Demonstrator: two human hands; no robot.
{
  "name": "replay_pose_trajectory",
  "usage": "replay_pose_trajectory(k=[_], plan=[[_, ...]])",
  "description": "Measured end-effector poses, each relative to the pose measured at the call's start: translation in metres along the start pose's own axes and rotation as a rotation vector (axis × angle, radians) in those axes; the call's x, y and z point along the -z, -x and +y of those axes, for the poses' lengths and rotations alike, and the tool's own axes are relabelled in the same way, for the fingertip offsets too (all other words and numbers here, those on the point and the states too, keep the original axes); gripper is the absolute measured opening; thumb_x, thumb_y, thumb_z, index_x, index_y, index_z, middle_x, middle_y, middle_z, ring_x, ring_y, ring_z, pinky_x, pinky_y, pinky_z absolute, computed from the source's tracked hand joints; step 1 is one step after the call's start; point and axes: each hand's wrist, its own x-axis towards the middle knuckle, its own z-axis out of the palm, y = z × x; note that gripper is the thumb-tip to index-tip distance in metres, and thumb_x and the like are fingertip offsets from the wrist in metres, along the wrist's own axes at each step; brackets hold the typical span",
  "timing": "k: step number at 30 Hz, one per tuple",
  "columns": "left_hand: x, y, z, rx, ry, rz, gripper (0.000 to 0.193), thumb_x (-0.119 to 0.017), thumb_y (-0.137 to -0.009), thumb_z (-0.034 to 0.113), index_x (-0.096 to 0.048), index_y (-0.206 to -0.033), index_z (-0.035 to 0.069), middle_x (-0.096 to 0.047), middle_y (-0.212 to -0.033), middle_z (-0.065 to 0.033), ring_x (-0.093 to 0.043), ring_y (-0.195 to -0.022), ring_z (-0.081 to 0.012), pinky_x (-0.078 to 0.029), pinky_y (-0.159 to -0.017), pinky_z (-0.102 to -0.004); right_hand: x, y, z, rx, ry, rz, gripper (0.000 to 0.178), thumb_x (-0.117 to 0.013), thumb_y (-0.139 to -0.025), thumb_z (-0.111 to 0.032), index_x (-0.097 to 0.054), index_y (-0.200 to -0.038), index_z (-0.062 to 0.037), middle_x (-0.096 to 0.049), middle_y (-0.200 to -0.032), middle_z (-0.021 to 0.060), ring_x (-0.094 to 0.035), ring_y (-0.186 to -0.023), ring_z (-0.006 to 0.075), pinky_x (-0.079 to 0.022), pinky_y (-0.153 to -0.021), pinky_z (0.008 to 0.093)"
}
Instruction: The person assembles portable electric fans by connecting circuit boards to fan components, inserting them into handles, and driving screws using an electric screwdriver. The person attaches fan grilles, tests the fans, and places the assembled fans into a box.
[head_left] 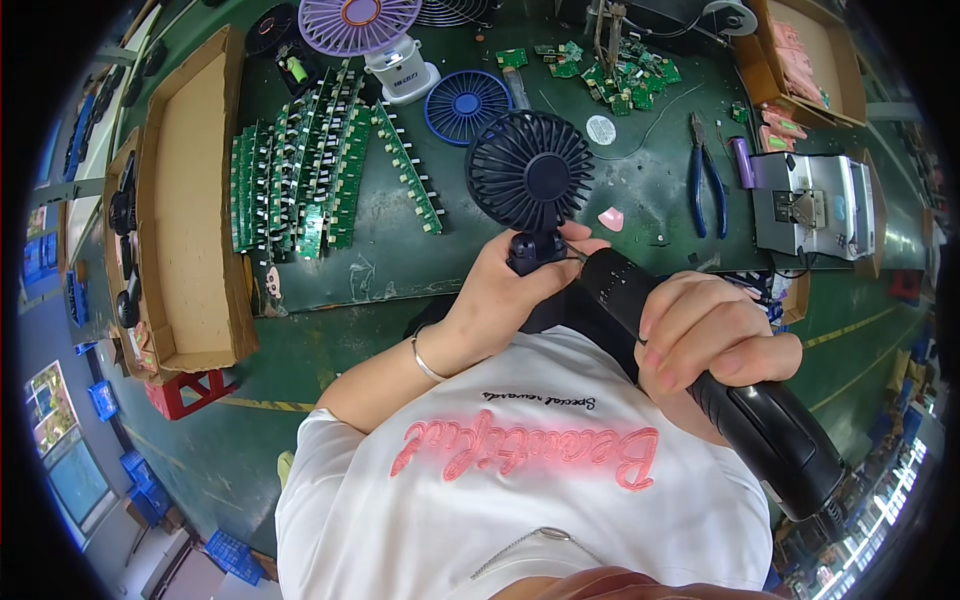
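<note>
Left hand [510,285]: grip clamped on black fan [530,172] base, head upright. Right hand [705,340]: grip clamped on electric screwdriver [700,370], long axis pointing up-left at the base.

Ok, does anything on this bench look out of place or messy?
Mostly orderly. The loose green circuit boards at the back lie in a scattered heap, unlike the neat rows of circuit board strips on the left. A small pink scrap lies alone on the green bench.
</note>
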Motion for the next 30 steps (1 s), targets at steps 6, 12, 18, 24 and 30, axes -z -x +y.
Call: replay_pose_trajectory(k=[6, 12, 18, 24, 30], plan=[[-0.001, 0.003, 0.000, -0.056, -0.045, -0.047, 0.031, -0.056, -0.087, 0.004, -0.053, -0.116, -0.003, -0.063, -0.118, -0.0161, -0.060, -0.102, -0.0153, -0.048, -0.092, -0.0305, 0.004, -0.010, -0.005, -0.039, -0.024, -0.137, 0.014, -0.059, -0.084, -0.003, -0.048, -0.092, 0.0013, -0.063, -0.085, 0.0186, -0.061, -0.068, 0.0289, -0.052, -0.059, 0.0413], [0.001, 0.004, 0.000, -0.035, -0.069, -0.056, 0.030, -0.057, -0.086, 0.003, -0.053, -0.115, -0.003, -0.063, -0.118, -0.0157, -0.060, -0.105, -0.0152, -0.046, -0.095, -0.0307, -0.006, -0.010, -0.001, -0.009, 0.006, -0.082, 0.015, -0.061, -0.081, -0.003, -0.049, -0.088, 0.0018, -0.063, -0.078, 0.0170, -0.060, -0.062, 0.0282, -0.051, -0.055, 0.0394], [0.001, 0.005, -0.001, -0.046, -0.075, -0.083, 0.029, -0.057, -0.087, 0.004, -0.052, -0.115, -0.002, -0.064, -0.117, -0.0157, -0.060, -0.107, -0.0169, -0.046, -0.095, -0.0318, -0.006, -0.006, -0.002, -0.002, 0.009, -0.065, 0.016, -0.062, -0.080, -0.003, -0.048, -0.088, 0.0020, -0.063, -0.078, 0.0172, -0.060, -0.062, 0.0283, -0.051, -0.055, 0.0399], [0.002, 0.005, -0.008, 0.004, -0.066, -0.043, 0.028, -0.058, -0.089, 0.006, -0.052, -0.115, -0.003, -0.064, -0.115, -0.0169, -0.062, -0.103, -0.0183, -0.048, -0.093, -0.0324, -0.002, -0.004, -0.007, -0.027, 0.017, -0.100, 0.015, -0.060, -0.082, -0.001, -0.049, -0.091, 0.0026, -0.063, -0.084, 0.0190, -0.062, -0.068, 0.0294, -0.053, -0.057, 0.0410], [-0.001, 0.005, -0.003, 0.060, -0.068, 0.010, 0.028, -0.056, -0.091, 0.008, -0.052, -0.116, -0.003, -0.065, -0.112, -0.0168, -0.063, -0.098, -0.0160, -0.050, -0.087, -0.0291, -0.009, -0.007, -0.007, 0.015, -0.065, -0.110, 0.018, -0.059, -0.081, 0.003, -0.048, -0.095, 0.0018, -0.063, -0.083, 0.0178, -0.062, -0.069, 0.0287, -0.053, -0.057, 0.0398]])
